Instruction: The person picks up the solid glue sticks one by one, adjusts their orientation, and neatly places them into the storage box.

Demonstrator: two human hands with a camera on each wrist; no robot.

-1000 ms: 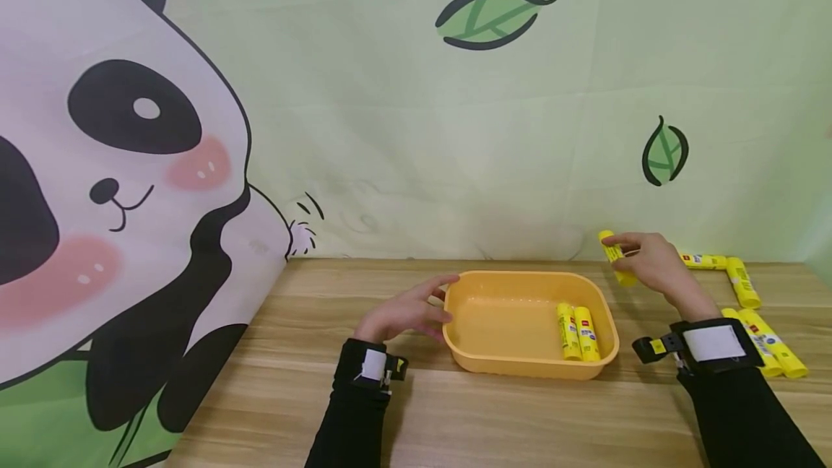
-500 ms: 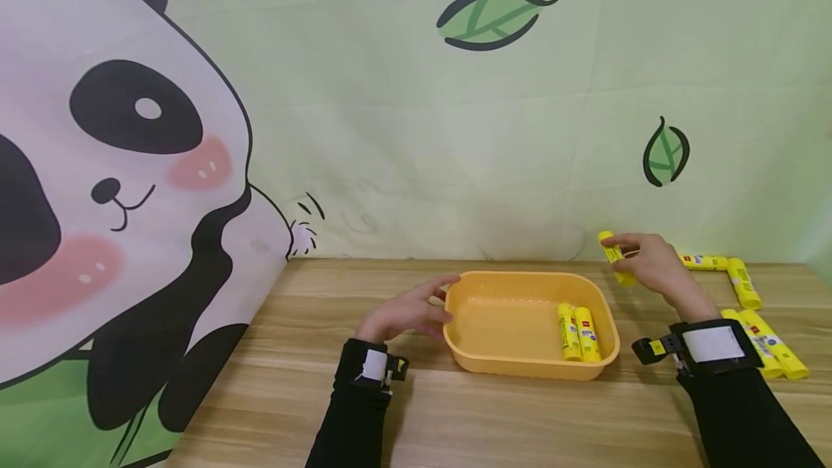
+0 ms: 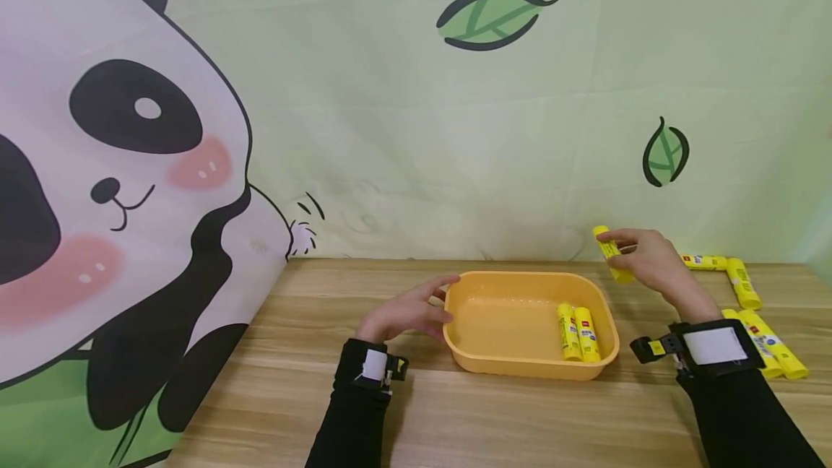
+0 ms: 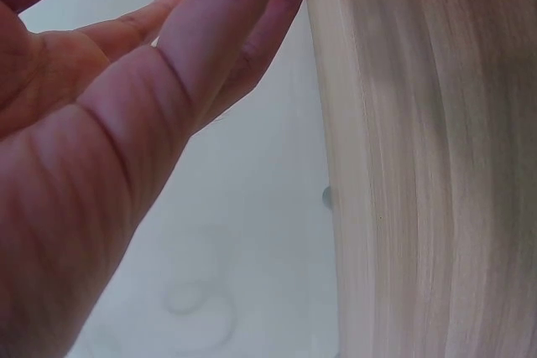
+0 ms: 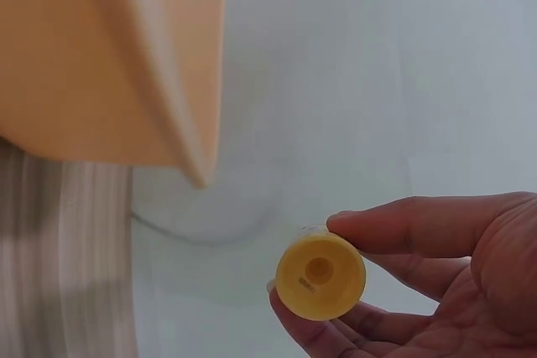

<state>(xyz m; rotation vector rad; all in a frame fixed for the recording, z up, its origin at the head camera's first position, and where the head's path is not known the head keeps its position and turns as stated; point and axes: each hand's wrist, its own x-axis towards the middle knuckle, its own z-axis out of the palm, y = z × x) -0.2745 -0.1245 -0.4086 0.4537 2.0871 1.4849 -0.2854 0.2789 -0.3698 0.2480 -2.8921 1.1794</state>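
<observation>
At the yellow-orange plastic basin (image 3: 513, 363), my left hand (image 3: 406, 309) rests its extended fingers against the left end, at the rim. In the left wrist view the fingers (image 4: 222, 23) reach to the orange edge, and the contact is only partly visible. My right hand (image 3: 650, 262) pinches a yellow glue stick (image 3: 612, 255) between thumb and fingers, tilted, in the air beyond the basin's right back corner. The right wrist view shows the round end of this glue stick (image 5: 320, 277). Two glue sticks (image 3: 577, 333) lie side by side inside the basin's right end.
Right of the right hand, several more glue sticks lie on the wooden table (image 3: 494, 417): one along the back (image 3: 705, 262), one angled (image 3: 743, 284), and a pair (image 3: 773, 345) partly behind the right wrist. A green backdrop (image 3: 403, 128) with a panda stands behind.
My right hand has lifted slightly and shifted a little to the left with the glue stick. The left hand and the basin have stayed put.
</observation>
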